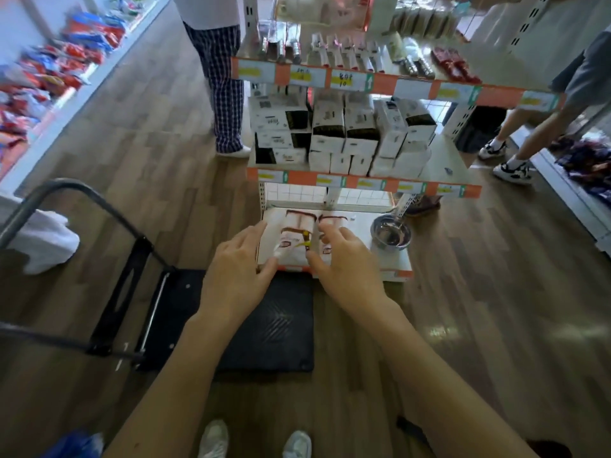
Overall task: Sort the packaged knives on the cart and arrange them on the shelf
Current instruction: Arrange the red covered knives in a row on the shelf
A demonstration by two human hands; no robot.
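A: Where are the hands?
B: Over the bottom shelf (383, 276); the black cart (264, 325) sits under them, bare.
A: And the packaged knives (291, 239)?
B: Between both; left grip (236, 267) and right grip (344, 262) touch them, fingers spread wide.

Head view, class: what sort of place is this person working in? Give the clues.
Most likely a shop aisle. A tiered shelf carries price labels along its edges and stacked boxes, packaged goods line the left wall, and a flat cart stands on the floor below both hands.
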